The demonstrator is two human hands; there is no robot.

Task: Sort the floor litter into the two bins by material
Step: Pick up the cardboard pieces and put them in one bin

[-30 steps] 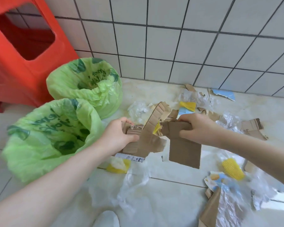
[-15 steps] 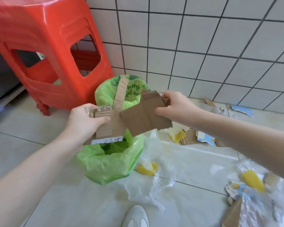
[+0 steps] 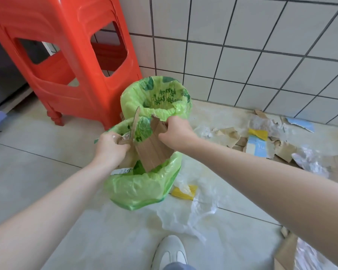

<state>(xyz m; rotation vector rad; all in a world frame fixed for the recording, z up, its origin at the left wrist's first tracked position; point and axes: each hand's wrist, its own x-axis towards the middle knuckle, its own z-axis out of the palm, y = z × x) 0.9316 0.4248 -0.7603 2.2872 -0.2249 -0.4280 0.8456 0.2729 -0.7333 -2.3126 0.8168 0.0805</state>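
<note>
Both hands hold cardboard over the near bin (image 3: 141, 190), a small bin lined with a green bag. The right hand (image 3: 176, 133) is clenched on the top edge of a brown cardboard sheet (image 3: 152, 151), which tilts down into the bin's mouth, its lower end already below the rim. The left hand (image 3: 110, 146) is closed around a bunch of smaller cardboard scraps (image 3: 125, 140); one thin strip (image 3: 135, 121) sticks up from the bunch, and a white label edge (image 3: 121, 171) shows under the wrist at the bin's rim.

The far bin (image 3: 156, 96), lined the same way, stands just behind the near one, touching it, close to the tiled wall (image 3: 242, 45). A red stool (image 3: 66, 55) stands to the left of both bins.

On the floor (image 3: 27, 172) to the right lie more litter: torn cardboard pieces (image 3: 281, 151), a blue and white card (image 3: 257, 147), clear plastic film (image 3: 191, 209) just beside the near bin, and a yellow piece (image 3: 183, 191) partly under that film. More crumpled plastic (image 3: 310, 162) lies farther right, among the cardboard. A white shoe (image 3: 170, 252) shows at the bottom edge.
</note>
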